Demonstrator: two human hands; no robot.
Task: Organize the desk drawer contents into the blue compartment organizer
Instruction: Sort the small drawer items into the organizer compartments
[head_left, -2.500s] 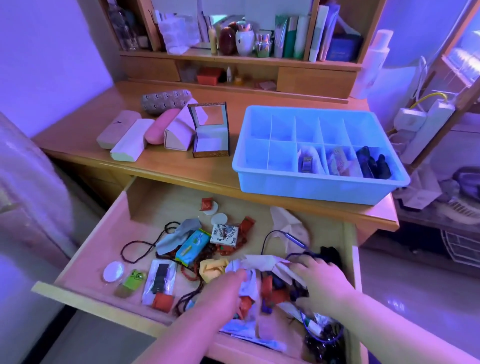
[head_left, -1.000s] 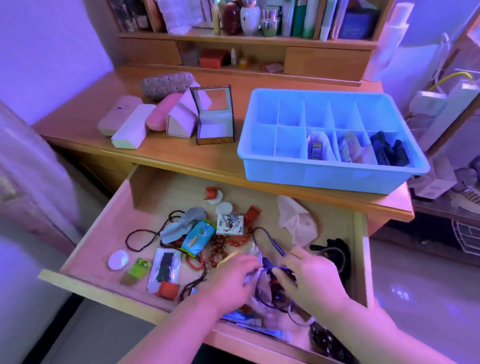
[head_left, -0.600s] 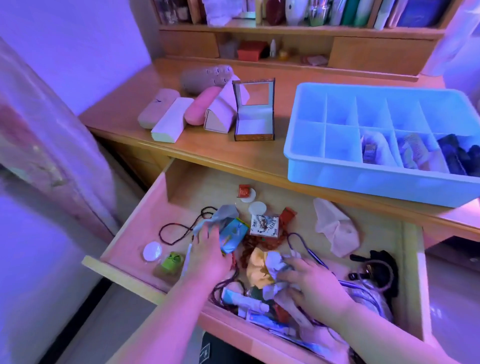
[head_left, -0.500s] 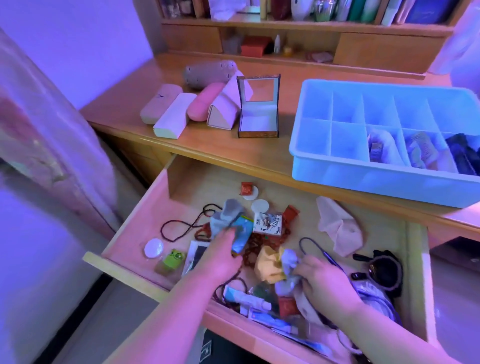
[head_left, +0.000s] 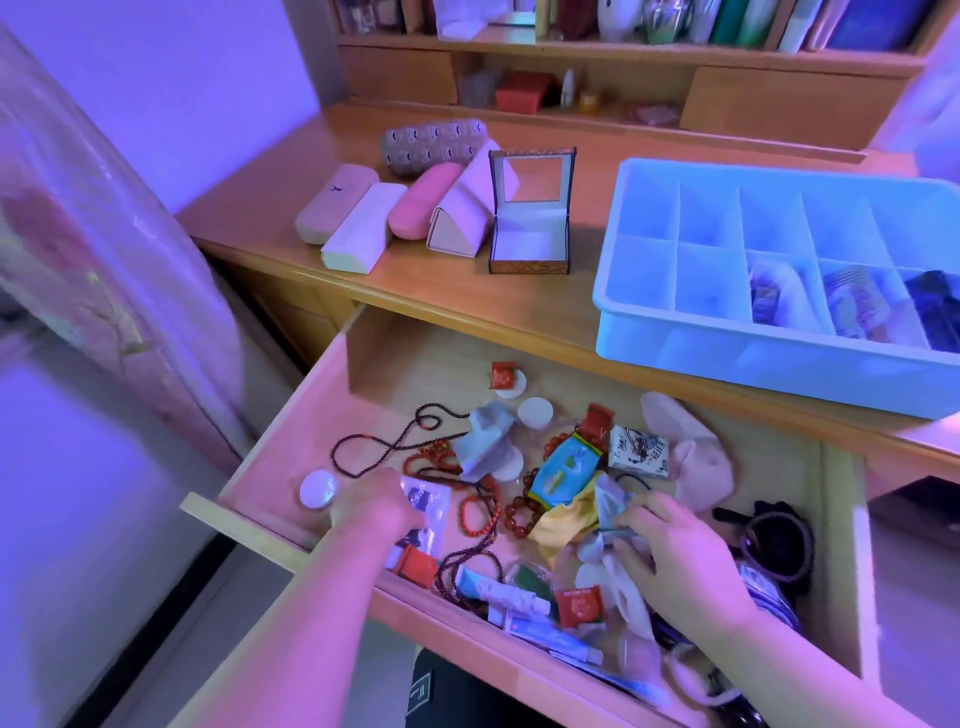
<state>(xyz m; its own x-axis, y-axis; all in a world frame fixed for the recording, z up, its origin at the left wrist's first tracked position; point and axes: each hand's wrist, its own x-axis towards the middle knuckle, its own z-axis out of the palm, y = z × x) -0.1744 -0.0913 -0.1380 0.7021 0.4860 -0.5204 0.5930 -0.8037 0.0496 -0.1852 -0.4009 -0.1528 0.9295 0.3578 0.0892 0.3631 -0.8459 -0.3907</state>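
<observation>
Item 1. Right hand (head_left: 680, 561): fingers (head_left: 631, 517) curled, pinching a crumpled grey-white wrapper bundle (head_left: 608, 512) at drawer centre-right; forearm enters from lower right.
Item 2. Left hand (head_left: 371, 506): fingers bent down onto a clear packet (head_left: 428, 501) w/ dark contents, near drawer's front left; whether it grips the packet, can't tell.
Item 3. Drawer (head_left: 291, 452): pulled out below the table (head_left: 457, 291). Contents, loose & overlapping: yellow cloth (head_left: 563, 522) touching the bundle; teal-blue sachet (head_left: 566, 470); red bead bracelet (head_left: 514, 514); dark bead necklace (head_left: 395, 447); grey pouch (head_left: 485, 439); white round lid (head_left: 318, 488) at left; red packets (head_left: 579, 605); white tubes (head_left: 506, 595) along front edge; printed b/w box (head_left: 638, 451); pale pink cloth (head_left: 691, 457); black hair ties (head_left: 774, 540) at right.
Item 4. Blue compartment organizer (head_left: 727, 358): on table, right; 3 near-right compartments hold items, others bare.
Item 5. Table, left-centre: row of glasses cases (head_left: 358, 228), open mirrored box (head_left: 530, 218).
Item 6. Writing: none legible; print on sachet, box, tubes too blurred.
</observation>
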